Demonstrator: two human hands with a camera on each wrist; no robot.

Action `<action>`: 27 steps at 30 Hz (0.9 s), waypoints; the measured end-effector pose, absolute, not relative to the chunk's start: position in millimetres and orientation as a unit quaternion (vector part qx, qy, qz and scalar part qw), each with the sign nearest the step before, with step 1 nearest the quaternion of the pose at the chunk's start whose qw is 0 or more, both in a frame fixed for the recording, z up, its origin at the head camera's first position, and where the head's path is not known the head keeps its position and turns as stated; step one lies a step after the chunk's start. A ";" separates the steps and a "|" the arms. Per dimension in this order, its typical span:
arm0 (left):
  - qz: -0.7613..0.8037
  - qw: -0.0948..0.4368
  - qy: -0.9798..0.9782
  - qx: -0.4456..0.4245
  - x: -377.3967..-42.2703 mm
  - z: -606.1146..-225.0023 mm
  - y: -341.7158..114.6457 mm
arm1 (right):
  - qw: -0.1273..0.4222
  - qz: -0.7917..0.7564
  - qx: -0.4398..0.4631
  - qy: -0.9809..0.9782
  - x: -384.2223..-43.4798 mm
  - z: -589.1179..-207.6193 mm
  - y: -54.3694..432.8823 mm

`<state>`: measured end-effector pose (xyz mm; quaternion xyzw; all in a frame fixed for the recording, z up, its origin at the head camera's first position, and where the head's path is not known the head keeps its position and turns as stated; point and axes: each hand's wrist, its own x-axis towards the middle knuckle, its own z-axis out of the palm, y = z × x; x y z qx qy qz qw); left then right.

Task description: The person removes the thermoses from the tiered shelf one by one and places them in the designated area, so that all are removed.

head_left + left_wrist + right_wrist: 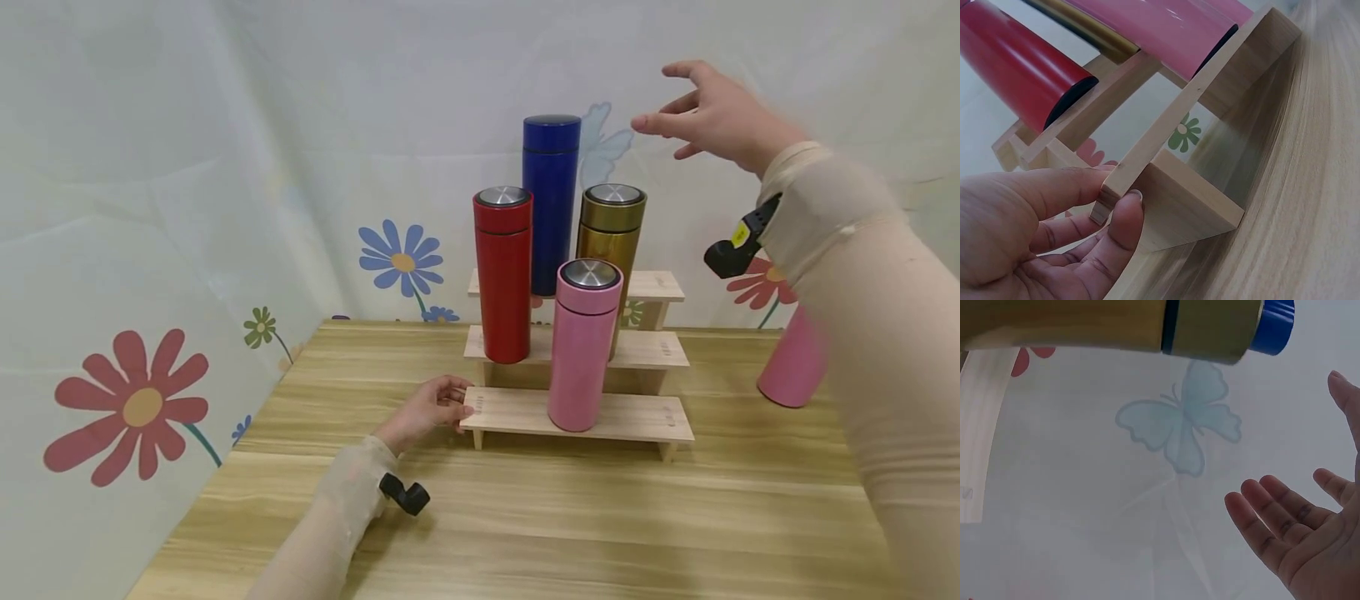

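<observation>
My left hand (423,414) pinches the left end of the lowest step of a three-step wooden display stand (510,408), thumb on one face and fingers on the other in the left wrist view. Up at the right, my right hand (720,117) is in the air with fingers spread, holding nothing. It is apart from the nearest bottles, a blue thermos (552,200) on the top step and a gold thermos (611,225) on the middle step. A red thermos (504,283) stands left on the middle step, a pink thermos (585,354) on the lowest. All are upright.
A second pink thermos (795,367) is on the wood-grain table (525,525) to the right, partly covered by my right forearm. Behind the stand hangs a pale curtain (225,167) printed with flowers and a butterfly.
</observation>
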<state>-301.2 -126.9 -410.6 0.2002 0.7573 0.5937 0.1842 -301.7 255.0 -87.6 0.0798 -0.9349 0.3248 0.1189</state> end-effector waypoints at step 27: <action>0.590 0.178 0.767 0.178 -298.1 -413.8 -119.4 | 0.072 0.349 0.145 -0.923 -336.5 -109.1 194.3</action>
